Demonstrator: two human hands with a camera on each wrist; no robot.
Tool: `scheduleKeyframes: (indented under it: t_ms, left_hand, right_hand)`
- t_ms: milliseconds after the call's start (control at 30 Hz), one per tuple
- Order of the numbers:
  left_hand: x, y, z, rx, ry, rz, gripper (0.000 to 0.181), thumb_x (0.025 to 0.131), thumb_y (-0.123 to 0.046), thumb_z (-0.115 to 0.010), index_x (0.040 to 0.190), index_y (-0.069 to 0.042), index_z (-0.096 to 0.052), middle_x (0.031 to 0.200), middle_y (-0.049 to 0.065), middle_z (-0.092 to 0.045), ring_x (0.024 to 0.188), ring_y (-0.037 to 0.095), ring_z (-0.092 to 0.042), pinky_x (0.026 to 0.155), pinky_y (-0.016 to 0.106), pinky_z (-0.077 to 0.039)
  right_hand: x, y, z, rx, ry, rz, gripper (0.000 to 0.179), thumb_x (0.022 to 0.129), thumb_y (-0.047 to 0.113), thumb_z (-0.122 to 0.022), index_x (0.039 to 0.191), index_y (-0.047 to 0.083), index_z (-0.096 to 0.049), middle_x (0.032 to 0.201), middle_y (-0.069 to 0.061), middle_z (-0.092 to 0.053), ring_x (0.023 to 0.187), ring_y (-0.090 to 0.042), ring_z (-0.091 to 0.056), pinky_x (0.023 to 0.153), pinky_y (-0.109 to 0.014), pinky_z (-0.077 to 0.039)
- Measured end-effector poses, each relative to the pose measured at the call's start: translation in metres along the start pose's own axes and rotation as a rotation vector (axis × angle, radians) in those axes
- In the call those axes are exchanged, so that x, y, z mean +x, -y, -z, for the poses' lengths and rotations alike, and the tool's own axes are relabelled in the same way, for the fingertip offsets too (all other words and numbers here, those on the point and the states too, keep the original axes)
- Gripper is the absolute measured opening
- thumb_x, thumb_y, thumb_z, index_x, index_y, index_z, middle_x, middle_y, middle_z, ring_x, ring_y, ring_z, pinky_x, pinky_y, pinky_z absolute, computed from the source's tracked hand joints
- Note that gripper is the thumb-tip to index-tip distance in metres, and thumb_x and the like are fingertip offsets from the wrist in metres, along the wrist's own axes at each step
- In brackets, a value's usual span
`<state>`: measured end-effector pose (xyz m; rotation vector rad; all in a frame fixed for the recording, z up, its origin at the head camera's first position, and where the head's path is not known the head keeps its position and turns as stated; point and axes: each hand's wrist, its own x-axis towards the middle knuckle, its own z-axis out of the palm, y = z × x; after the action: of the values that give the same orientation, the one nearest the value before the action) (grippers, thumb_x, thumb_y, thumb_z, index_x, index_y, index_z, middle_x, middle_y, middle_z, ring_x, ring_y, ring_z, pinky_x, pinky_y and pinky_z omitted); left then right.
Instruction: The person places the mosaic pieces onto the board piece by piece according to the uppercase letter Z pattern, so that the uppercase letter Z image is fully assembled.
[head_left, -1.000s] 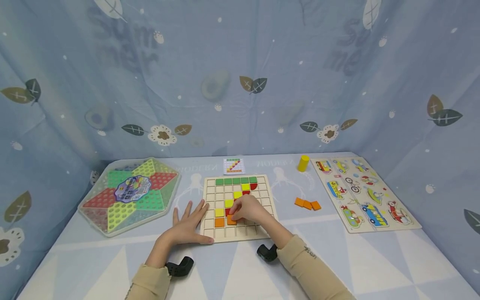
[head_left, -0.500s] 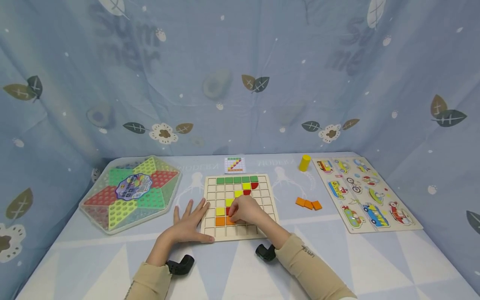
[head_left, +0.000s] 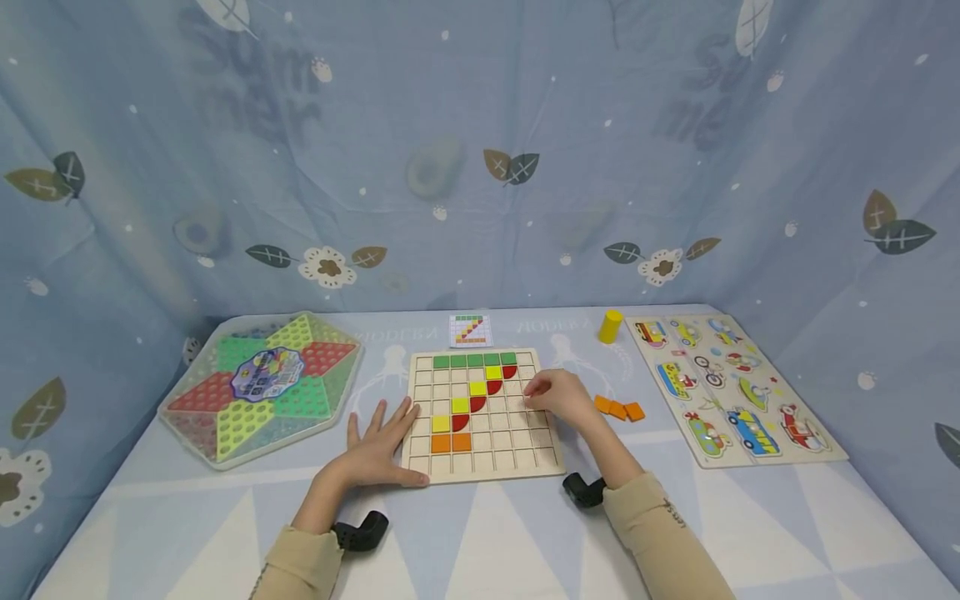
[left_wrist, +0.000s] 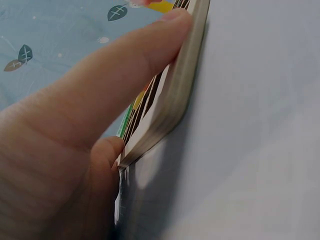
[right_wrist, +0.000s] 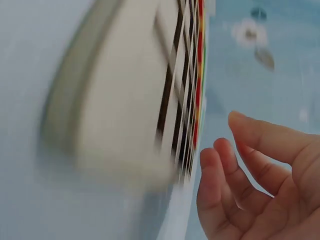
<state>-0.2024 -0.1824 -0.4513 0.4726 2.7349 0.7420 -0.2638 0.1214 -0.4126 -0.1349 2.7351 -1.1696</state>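
Observation:
A wooden grid board (head_left: 517,460) lies on the table, bearing a green row, a diagonal of yellow squares and red quarter-round tiles, and two orange square tiles (head_left: 452,443) low on the left. My left hand (head_left: 375,454) rests spread at the board's left edge, its thumb on the near corner. In the left wrist view the thumb (left_wrist: 100,80) lies along the board's edge. My right hand (head_left: 562,396) is over the board's right side, fingers loosely bent. The right wrist view shows nothing between those fingers (right_wrist: 265,137). Three loose orange tiles (head_left: 617,410) lie right of it.
Behind the board lies a small pattern card (head_left: 470,332). A yellow cylinder (head_left: 610,326) stands at the back right, beside a picture puzzle board (head_left: 810,451). A hexagonal star-patterned game box (head_left: 300,398) is on the left. A blue printed curtain (head_left: 480,225) encloses the table.
My right hand has let go of the second orange tile, now lying beside the first, and moved right toward the loose tiles. My left hand has stayed in place.

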Motion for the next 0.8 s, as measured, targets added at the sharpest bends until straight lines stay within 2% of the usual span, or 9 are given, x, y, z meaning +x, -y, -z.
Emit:
scheduleKeyframes:
  t_ms: [133,333,500,633,800]
  left_hand:
    - [0.0,0.0,0.0,-0.001,0.006,-0.001,0.113,0.064,-0.062,-0.072,0.149,-0.011,-0.018,0.156,0.008,-0.007,0.139,0.041,0.009,0.097,0.065,0.018]
    - [0.0,0.0,0.001,0.001,0.008,0.0,0.113,0.064,-0.062,-0.072,0.149,-0.011,-0.018,0.156,0.008,-0.007,0.139,0.04,0.01,0.097,0.064,0.019]
    - [0.0,-0.001,0.002,0.004,0.012,0.005,0.113,0.064,-0.063,-0.071,0.149,-0.011,-0.017,0.156,0.007,-0.007,0.139,0.04,0.011,0.097,0.064,0.019]
    - [0.001,-0.001,0.002,0.006,0.011,0.005,0.113,0.064,-0.063,-0.071,0.149,-0.011,-0.017,0.156,0.007,-0.007,0.139,0.04,0.01,0.097,0.064,0.019]
    - [0.0,-0.001,0.001,0.011,0.014,0.005,0.113,0.064,-0.063,-0.071,0.149,-0.011,-0.017,0.156,0.007,-0.006,0.139,0.04,0.01,0.097,0.064,0.019]
  right_hand:
    - [-0.003,-0.025,0.026,-0.038,-0.053,-0.057,0.011,0.077,0.003,-0.07,0.088,0.002,-0.067,0.08,-0.007,-0.061,0.07,-0.019,-0.053,0.061,-0.028,-0.044]
    - [-0.012,-0.051,0.053,-0.181,-0.077,-0.15,0.021,0.074,0.0,-0.068,0.095,0.005,-0.066,0.1,-0.015,-0.06,0.083,-0.026,-0.053,0.07,-0.037,-0.045]
    - [-0.015,-0.06,0.061,-0.299,-0.063,-0.168,0.022,0.071,0.002,-0.071,0.092,0.007,-0.066,0.094,-0.013,-0.062,0.082,-0.027,-0.054,0.068,-0.04,-0.041]
    - [-0.013,-0.061,0.062,-0.282,-0.056,-0.174,0.026,0.071,0.003,-0.072,0.095,0.006,-0.063,0.089,-0.012,-0.06,0.078,-0.025,-0.053,0.066,-0.037,-0.04]
    - [-0.008,-0.058,0.056,-0.17,-0.068,-0.178,0.029,0.073,0.002,-0.071,0.099,0.002,-0.059,0.086,-0.012,-0.057,0.072,-0.022,-0.051,0.06,-0.03,-0.041]
